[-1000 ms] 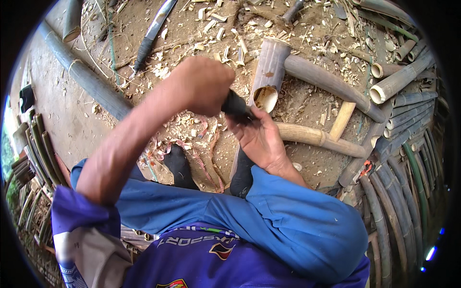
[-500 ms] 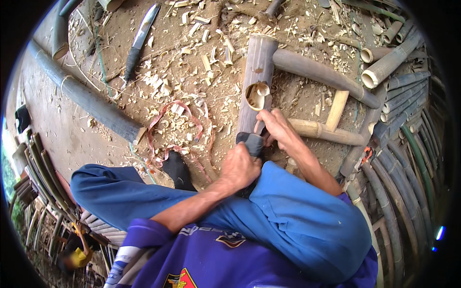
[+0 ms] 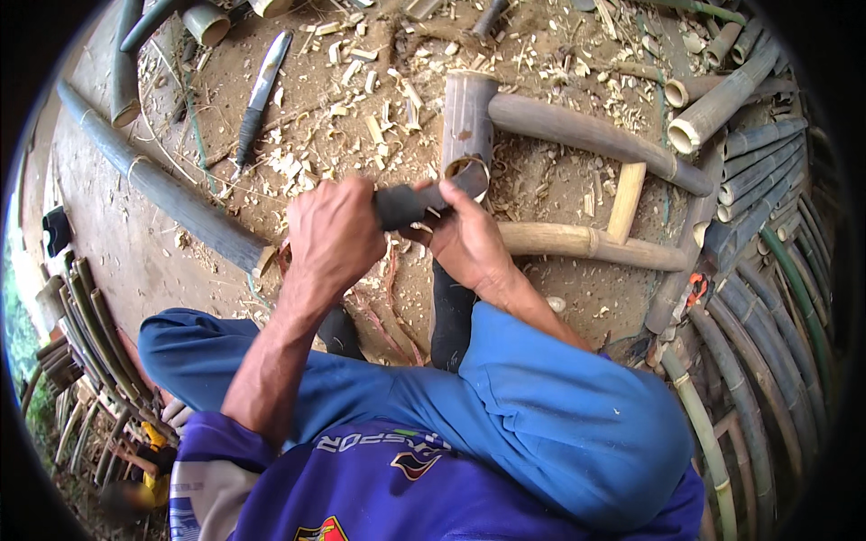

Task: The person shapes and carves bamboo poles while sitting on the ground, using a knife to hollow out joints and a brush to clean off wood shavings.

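Observation:
My left hand (image 3: pixel 334 230) is closed around the black handle of a knife (image 3: pixel 401 206), which lies almost sideways above the bamboo post (image 3: pixel 465 117). Its short dark blade reaches over the round hole (image 3: pixel 466 166) cut in that post and covers part of it. My right hand (image 3: pixel 469 243) grips the knife near the base of the blade, the thumb resting on top and the fingers curled beneath. The post belongs to a bamboo frame, joined to a thick dark rail (image 3: pixel 586 135) and a paler rail (image 3: pixel 586 243) with a short crosspiece (image 3: pixel 629 203).
Another knife (image 3: pixel 262 99) with a black handle lies on the ground at the upper left. A long bent bamboo pole (image 3: pixel 171 189) curves along the left. Pale shavings (image 3: pixel 374 131) litter the dirt. Bamboo poles (image 3: pixel 758 361) are stacked at right; another person (image 3: pixel 153 469) is at lower left.
Both hands have moved away from my body and to the left, bringing the knife from below the hole to across it. The left forearm is now more upright. The view has shifted slightly.

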Demonstrator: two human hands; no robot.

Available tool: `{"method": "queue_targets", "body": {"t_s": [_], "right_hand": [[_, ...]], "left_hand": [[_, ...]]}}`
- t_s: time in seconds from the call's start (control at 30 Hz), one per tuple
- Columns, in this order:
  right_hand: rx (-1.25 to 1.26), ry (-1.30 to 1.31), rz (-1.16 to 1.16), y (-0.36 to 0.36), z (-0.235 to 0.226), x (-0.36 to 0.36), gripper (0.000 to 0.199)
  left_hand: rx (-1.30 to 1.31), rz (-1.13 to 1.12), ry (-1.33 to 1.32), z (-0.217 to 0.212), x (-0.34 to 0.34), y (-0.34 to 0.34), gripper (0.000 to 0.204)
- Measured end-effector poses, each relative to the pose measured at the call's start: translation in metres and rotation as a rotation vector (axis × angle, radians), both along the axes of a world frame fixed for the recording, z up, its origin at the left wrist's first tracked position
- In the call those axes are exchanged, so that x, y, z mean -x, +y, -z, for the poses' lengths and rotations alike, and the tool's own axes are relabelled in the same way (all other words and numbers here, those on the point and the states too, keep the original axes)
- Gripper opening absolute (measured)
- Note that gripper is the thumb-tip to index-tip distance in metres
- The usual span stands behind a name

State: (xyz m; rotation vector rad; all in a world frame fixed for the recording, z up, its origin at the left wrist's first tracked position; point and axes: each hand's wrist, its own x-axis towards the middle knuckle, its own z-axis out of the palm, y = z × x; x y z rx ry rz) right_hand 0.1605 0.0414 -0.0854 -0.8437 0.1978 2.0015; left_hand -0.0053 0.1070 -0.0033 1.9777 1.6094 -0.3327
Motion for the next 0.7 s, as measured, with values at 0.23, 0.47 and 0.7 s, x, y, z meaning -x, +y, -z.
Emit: {"method": "queue_targets", "body": {"t_s": [0.23, 0.47, 0.7], "right_hand": [[0.228, 0.236, 0.181, 0.002, 0.011, -0.006, 0.036], [-0.095, -0.535, -0.459, -0.058, -0.014, -0.077, 0.023], [-0.280, -1.518, -0.866, -0.027, 0.021, -0.144, 0.040]], "left_hand": [[-0.276, 0.570, 0.414, -0.017, -0.074, 0.008, 0.019], [0.277, 0.785, -0.564, -0.027, -0.058, -0.034, 0.022], [0.109, 0.670, -0.585, 0.063, -0.174, -0.009, 0.077]]}}
